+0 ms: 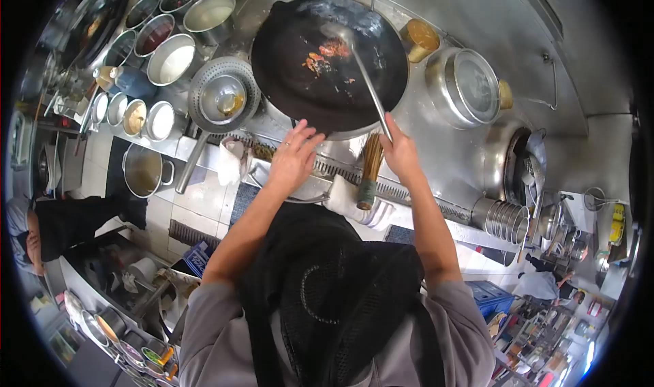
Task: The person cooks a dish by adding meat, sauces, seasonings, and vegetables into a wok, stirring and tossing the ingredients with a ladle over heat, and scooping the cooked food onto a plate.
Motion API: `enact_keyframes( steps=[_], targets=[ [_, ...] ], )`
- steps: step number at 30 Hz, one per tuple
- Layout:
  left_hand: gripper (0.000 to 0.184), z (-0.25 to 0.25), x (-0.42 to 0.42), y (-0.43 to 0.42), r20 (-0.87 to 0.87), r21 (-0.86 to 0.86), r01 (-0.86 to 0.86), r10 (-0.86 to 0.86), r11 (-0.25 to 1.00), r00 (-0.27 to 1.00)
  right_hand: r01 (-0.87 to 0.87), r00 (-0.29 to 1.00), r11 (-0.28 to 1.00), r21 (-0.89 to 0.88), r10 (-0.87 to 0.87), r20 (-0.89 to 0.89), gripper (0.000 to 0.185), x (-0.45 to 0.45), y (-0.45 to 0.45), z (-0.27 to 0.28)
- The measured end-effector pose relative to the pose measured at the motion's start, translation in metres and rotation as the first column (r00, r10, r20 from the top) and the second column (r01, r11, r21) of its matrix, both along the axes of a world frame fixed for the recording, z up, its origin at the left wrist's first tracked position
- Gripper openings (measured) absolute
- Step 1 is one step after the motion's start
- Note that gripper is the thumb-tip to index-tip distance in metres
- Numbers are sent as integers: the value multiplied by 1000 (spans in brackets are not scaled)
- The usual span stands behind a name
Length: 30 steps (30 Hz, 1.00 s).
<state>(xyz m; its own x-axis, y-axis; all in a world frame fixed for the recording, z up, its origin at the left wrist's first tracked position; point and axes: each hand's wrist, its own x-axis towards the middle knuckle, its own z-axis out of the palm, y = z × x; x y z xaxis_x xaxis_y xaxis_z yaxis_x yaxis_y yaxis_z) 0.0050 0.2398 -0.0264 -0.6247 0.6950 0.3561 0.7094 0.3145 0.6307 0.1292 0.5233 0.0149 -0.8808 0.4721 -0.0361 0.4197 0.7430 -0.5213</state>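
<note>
A large black wok (286, 60) sits on the stove, with a small heap of reddish chopped food (330, 50) in it. My right hand (402, 157) is closed around the handle of a long metal ladle (369, 81), whose head lies in the wok beside the food. My left hand (294, 157) hovers palm down just off the wok's near rim, its fingers spread and holding nothing. Between my hands, a bamboo wok brush (370, 172) lies across the stove's front edge. Left of the wok, a perforated strainer (197, 101) holds a small bowl (223, 100).
Metal pots of sauces and powders, among them one of white contents (172, 59), crowd the left. A lidded steel pot (449, 87) stands right of the wok, near stacked steel bowls (501, 220). A folded cloth (351, 200) lies at the front edge. Other people are at both sides.
</note>
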Motion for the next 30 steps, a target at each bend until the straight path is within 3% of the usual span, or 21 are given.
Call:
enact_keyframes(
  steps=[1,3,5,6,8,9,11,12,13,15,19,21,23,25,26,28,30],
  targets=[
    [47,-1,-3,-3,10,-3,24,-24,1000,1000,-77,993,988,-131,64,-103,65,3,-6,8],
    [49,-2,-6,-10,29,-23,47,-46,999,999,41,992,943,-330,1,127,68,12,-25,41],
    [50,0,-10,-14,52,24,96,-97,995,994,195,981,681,-706,-130,145,62,11,-57,72],
    [50,0,-12,-17,69,22,114,-115,993,991,197,980,680,-707,-130,149,62,11,-65,71],
    [50,2,-18,-18,82,26,127,-129,992,988,310,938,406,-860,-280,206,59,7,-76,69],
    [49,2,-18,-20,95,30,146,-148,989,984,316,934,402,-859,-290,208,59,5,-82,67],
    [49,0,-20,-23,105,32,172,-174,985,979,246,966,568,-786,-214,147,60,-4,-92,66],
    [49,0,-23,-24,113,32,183,-185,983,976,210,972,575,-791,-207,107,60,-7,-96,64],
    [49,1,-24,-26,109,32,189,-191,982,976,210,972,575,-791,-213,103,60,-9,-98,64],
    [48,2,-28,-27,128,33,215,-217,976,968,264,950,408,-874,-265,163,61,-15,-101,68],
    [47,3,-29,-28,131,49,218,-222,975,966,250,955,529,-811,-273,116,61,-23,-104,61],
    [47,4,-28,-29,131,60,226,-232,972,964,260,942,434,-862,-311,128,61,-17,-107,70],
    [47,4,-28,-30,146,60,233,-240,971,960,291,939,417,-861,-295,174,61,-15,-105,72],
    [47,7,-28,-29,160,41,237,-240,971,957,289,951,556,-779,-258,169,62,-14,-105,71],
    [47,7,-29,-28,154,44,235,-239,971,959,284,953,561,-778,-257,163,62,-16,-104,73],
    [47,6,-29,-29,154,39,243,-246,969,957,271,947,453,-849,-284,151,62,-16,-110,78],
    [48,6,-30,-28,146,36,243,-246,969,958,277,950,470,-838,-268,163,62,-19,-107,68]
  ],
)
